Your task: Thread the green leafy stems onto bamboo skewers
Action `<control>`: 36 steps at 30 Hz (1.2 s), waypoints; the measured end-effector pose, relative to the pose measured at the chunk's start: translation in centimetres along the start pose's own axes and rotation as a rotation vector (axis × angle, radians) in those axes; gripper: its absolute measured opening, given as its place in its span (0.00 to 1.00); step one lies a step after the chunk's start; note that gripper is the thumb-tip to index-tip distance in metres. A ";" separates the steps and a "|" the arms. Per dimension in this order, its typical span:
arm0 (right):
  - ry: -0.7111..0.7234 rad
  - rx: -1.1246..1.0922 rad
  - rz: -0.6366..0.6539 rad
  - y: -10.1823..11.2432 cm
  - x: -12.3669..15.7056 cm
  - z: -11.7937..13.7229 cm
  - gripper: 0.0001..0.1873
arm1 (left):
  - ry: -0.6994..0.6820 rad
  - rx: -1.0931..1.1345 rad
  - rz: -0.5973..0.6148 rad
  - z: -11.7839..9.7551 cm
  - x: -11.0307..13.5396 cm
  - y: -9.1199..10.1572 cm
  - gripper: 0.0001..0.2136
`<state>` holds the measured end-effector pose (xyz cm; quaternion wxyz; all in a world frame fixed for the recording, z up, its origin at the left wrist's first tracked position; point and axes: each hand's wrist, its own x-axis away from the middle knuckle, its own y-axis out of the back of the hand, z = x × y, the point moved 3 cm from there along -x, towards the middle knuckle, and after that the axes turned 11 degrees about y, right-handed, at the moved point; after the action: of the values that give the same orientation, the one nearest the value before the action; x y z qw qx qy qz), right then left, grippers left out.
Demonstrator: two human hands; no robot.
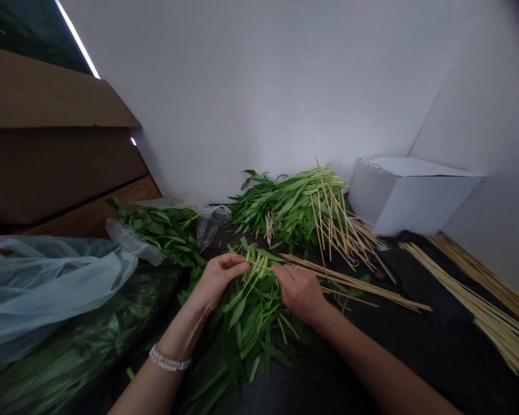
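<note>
My left hand (218, 278) is closed in a pinch, thumb against fingers, on one end of a thin wooden skewer (251, 263). Several pale green stems of leafy greens (249, 311) are bunched across this skewer, and their leaves hang down below it. On the other side of the stems, my right hand (301, 291) is closed around the skewer's far end, with fingers curled over it; the part inside the fist is hidden. A beaded bracelet (169, 361) circles my left wrist.
Behind my hands lies a pile of greens (281, 202) with skewers (335, 213) across it. More loose skewers (363, 281) lie to the right, beside skewer bundles (471, 305) and a white box (415, 193). Plastic bags (47, 288) of greens and a cardboard box (56, 167) occupy the left.
</note>
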<state>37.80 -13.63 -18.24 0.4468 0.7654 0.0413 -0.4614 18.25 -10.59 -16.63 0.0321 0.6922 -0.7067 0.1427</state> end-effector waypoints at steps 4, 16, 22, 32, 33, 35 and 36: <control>-0.020 -0.056 0.004 -0.1 0.0 0.0 0.15 | 0.013 0.016 0.020 0.1 0.0 0.0 0.13; -0.023 -0.092 0.026 -0.5 0.1 -0.1 0.14 | 0.002 -0.047 0.008 -0.3 0.2 -0.3 0.13; -0.018 -0.112 0.034 -0.4 0.1 0.0 0.13 | 0.012 -0.088 0.025 -0.3 0.1 -0.1 0.13; -0.017 -0.145 0.072 -0.6 0.0 0.1 0.13 | -0.022 -0.155 0.041 -0.3 0.3 -0.7 0.14; -0.012 -0.134 0.070 -0.5 -0.1 0.1 0.14 | -0.028 -0.157 0.045 -0.3 0.3 -0.8 0.14; -0.008 -0.096 0.060 -0.3 -0.2 0.0 0.14 | -0.043 -0.167 0.054 -0.3 0.4 -0.9 0.14; -0.012 -0.071 0.043 -0.1 -0.3 -0.1 0.14 | -0.052 -0.176 0.053 -0.3 0.5 -1.0 0.14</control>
<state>37.65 -13.37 -18.06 0.4836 0.7472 0.0385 -0.4544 19.15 -10.95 -16.05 0.0707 0.6713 -0.7351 0.0626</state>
